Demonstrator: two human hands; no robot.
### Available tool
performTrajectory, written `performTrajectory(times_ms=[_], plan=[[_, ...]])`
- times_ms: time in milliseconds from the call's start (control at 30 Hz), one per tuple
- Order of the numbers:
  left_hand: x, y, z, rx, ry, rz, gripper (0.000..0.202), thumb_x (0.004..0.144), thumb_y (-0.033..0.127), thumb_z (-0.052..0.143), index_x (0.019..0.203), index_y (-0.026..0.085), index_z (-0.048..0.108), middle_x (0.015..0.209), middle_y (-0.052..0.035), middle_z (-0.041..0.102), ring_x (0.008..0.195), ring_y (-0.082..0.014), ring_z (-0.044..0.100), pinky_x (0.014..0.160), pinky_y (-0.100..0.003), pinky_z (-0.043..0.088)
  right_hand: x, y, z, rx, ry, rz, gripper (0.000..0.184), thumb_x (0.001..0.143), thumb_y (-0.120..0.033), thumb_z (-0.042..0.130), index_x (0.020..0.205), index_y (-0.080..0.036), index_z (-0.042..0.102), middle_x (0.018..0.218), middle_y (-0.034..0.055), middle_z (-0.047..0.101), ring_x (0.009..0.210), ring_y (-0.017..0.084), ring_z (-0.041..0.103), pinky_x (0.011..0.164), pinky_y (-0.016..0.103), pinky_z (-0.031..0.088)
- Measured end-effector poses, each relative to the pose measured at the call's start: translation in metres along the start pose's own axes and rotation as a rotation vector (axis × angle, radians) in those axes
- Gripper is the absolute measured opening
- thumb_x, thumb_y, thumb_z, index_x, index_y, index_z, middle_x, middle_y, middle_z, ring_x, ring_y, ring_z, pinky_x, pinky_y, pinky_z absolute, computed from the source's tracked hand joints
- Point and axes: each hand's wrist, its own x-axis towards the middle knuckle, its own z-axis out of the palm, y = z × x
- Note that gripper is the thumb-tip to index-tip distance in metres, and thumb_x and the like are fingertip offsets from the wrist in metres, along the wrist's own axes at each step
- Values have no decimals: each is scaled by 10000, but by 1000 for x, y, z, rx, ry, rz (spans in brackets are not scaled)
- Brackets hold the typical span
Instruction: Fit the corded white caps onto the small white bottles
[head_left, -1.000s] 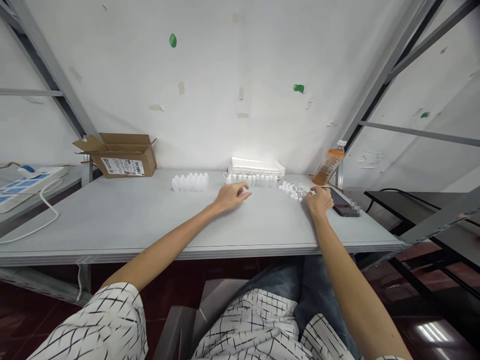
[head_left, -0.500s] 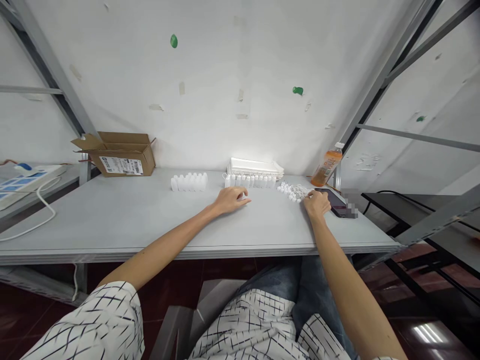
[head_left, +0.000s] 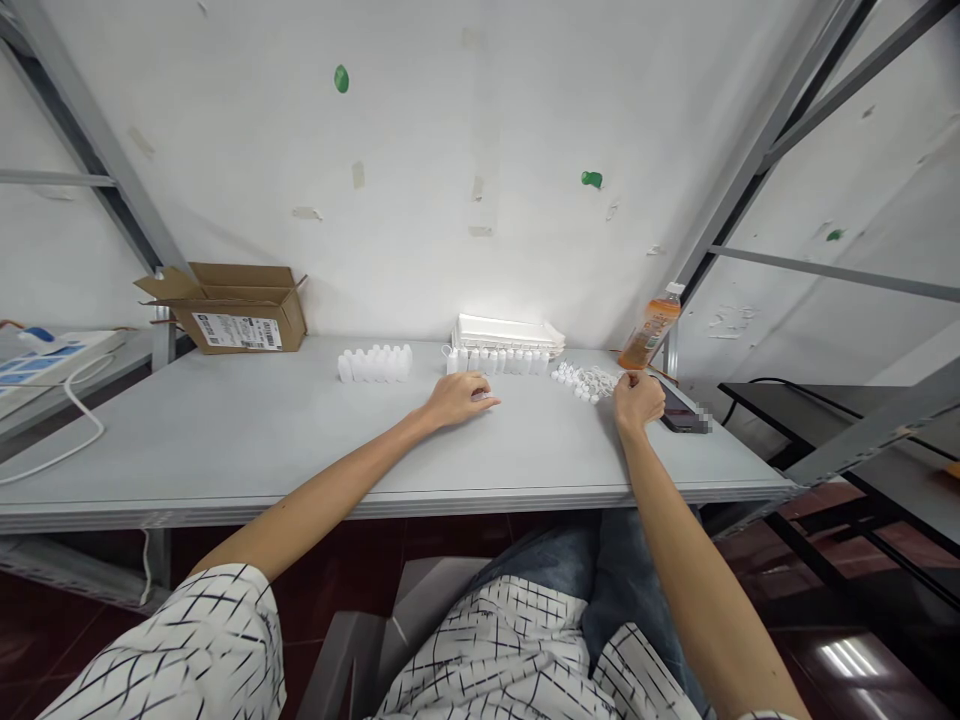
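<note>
My left hand (head_left: 457, 400) rests on the table with its fingers curled toward the thumb. Something small and whitish shows between them, too small to name. My right hand (head_left: 639, 402) is closed in a fist just right of a pile of small white caps (head_left: 589, 383); what it holds, if anything, is hidden. Behind my left hand stands a row of small white bottles (head_left: 510, 362). Farther left a cluster of similar white bottles (head_left: 375, 365) stands upright.
White trays (head_left: 506, 332) lie stacked against the wall. An orange drink bottle (head_left: 651, 330) leans at the back right, near a dark phone (head_left: 681, 408). An opened cardboard box (head_left: 240, 320) sits at the back left, and a power strip (head_left: 60, 368) lies beyond the table's left end.
My right hand has lifted slightly from the edge of the cap pile and turned into a tighter fist. My left hand's fingers have closed a little. The view has shifted slightly.
</note>
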Motion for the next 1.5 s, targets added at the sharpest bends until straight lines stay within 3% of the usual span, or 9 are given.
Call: performTrajectory(times_ms=[133, 300, 467, 567, 667, 833, 1033, 1267, 1500], plan=[[0, 0, 2, 0, 3, -10, 346, 862, 475, 521, 776, 169, 659, 812, -28, 624, 701, -151, 531, 575, -259, 305, 0, -4, -3, 95, 39, 15, 260, 825, -245, 487, 935, -177, 712, 911, 104, 658, 776, 225, 574, 692, 326, 389], [-1, 5, -2, -32, 32, -26, 344, 920, 442, 423, 828, 179, 624, 881, -36, 630, 747, -162, 536, 611, -263, 324, -4, -9, -4, 192, 126, -153, 210, 819, -292, 501, 830, -171, 673, 854, 78, 653, 741, 204, 572, 690, 309, 396], [0, 12, -7, -217, 9, -126, 339, 942, 451, 351, 844, 196, 551, 687, 14, 577, 611, -134, 483, 610, -260, 327, -14, -21, -1, 335, 104, -358, 191, 805, -320, 529, 763, -169, 639, 786, 60, 641, 707, 182, 598, 730, 308, 444], [0, 15, -6, -454, 0, -177, 335, 941, 453, 334, 851, 196, 530, 591, 38, 467, 558, -115, 434, 591, -246, 330, -31, -38, 3, 493, -15, -466, 197, 800, -346, 551, 769, -173, 642, 835, 60, 660, 698, 173, 634, 766, 329, 478], [0, 17, -3, -718, -60, -270, 352, 934, 448, 311, 865, 185, 536, 589, 39, 378, 510, -98, 355, 506, -226, 279, -57, -60, 5, 670, -282, -468, 239, 814, -399, 544, 840, -184, 644, 856, 47, 685, 671, 177, 669, 660, 308, 516], [0, 19, -1, -925, -172, -338, 199, 854, 325, 416, 837, 167, 537, 634, 27, 368, 493, -78, 299, 439, -209, 196, -96, -87, -1, 781, -600, -556, 200, 807, -375, 587, 804, -189, 660, 798, 33, 708, 721, 199, 707, 589, 266, 524], [0, 16, 3, -862, -140, -259, 207, 852, 340, 443, 735, 174, 484, 631, 20, 395, 523, -88, 346, 464, -225, 281, -106, -90, -14, 655, -627, -618, 125, 801, -305, 596, 762, -210, 667, 799, 24, 726, 755, 202, 709, 625, 267, 508], [1, 6, 9, -592, -128, -118, 367, 885, 446, 449, 945, 147, 652, 833, -37, 638, 598, -112, 493, 617, -267, 444, -105, -86, -16, 668, -725, -587, 198, 851, -328, 546, 745, -212, 666, 773, 21, 719, 756, 206, 708, 638, 265, 497], [-1, 8, 7, -522, -138, -122, 377, 871, 418, 499, 1097, 168, 669, 964, -47, 687, 659, -133, 599, 702, -277, 474, -102, -83, -15, 770, -832, -453, 259, 859, -378, 525, 769, -175, 659, 818, 49, 708, 671, 185, 710, 520, 231, 488]])
